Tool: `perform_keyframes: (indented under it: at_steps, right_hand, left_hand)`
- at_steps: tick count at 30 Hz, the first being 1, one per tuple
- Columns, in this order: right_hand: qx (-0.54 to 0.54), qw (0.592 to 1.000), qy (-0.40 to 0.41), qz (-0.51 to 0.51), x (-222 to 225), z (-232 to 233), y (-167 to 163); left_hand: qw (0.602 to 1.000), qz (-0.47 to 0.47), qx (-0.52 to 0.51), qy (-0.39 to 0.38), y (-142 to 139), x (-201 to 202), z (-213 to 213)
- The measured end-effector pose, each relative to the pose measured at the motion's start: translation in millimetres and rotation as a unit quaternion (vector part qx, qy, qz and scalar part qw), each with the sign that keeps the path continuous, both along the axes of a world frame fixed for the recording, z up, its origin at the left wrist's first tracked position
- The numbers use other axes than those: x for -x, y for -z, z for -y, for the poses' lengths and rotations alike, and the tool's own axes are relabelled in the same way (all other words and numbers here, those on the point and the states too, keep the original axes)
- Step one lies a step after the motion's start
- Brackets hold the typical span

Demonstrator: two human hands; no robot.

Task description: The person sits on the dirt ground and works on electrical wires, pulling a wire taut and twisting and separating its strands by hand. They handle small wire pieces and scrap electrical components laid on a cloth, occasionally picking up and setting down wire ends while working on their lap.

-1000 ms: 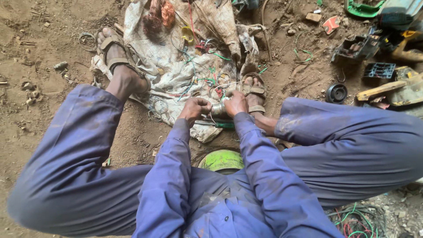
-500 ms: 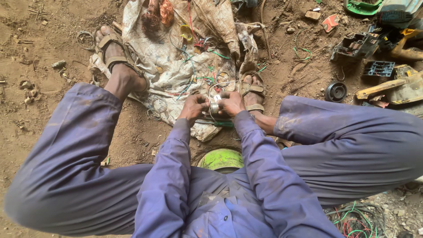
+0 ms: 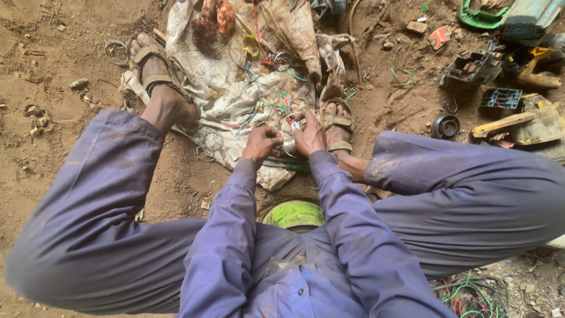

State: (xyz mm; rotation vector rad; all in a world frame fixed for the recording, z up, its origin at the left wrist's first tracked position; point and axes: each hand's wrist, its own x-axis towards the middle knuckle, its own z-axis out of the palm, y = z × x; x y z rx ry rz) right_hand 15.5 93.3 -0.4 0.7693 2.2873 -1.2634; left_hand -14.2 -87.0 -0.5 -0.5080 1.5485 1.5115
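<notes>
Left hand (image 3: 260, 143) and right hand (image 3: 310, 134) both curl tight around a small round silvery metal part (image 3: 289, 145), held between the knees, just above the dirty white woven sack (image 3: 235, 88) strewn with coloured wires (image 3: 268, 82)

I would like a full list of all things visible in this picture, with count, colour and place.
small metal part: one, silvery, held between both hands
sack cloth: one, dirty white, on the ground under the feet
loose wires: many, green and red, on the cloth
copper wire bundle: one, orange, top of the cloth
green round object: one, between the legs
black round part: one, on the dirt at right
black plastic housings: two, upper right
sandals: two, brown, on the feet
left hand: on the part
right hand: on the part
</notes>
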Motion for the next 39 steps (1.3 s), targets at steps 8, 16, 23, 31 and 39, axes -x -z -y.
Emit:
perform_keyframes:
  at_steps: [8,16,23,31,39]
  right_hand:
    - [-0.049,0.996,0.069,-0.015,-2,-8,35]
    - [0.069,0.978,0.135,0.143,-8,8,31]
    - [0.094,0.964,0.215,0.125,-4,2,29]
    - [0.084,0.955,0.268,0.100,1,-20,38]
    - [-0.090,0.995,0.030,-0.040,8,0,36]
  left_hand:
    - [0.994,-0.037,0.104,-0.006,3,4,2]
    - [0.979,-0.022,0.200,0.025,2,11,3]
    - [0.945,-0.171,0.251,0.120,1,9,-3]
    - [0.933,-0.206,0.264,0.135,9,9,1]
    - [0.996,-0.047,0.058,-0.044,4,14,1]
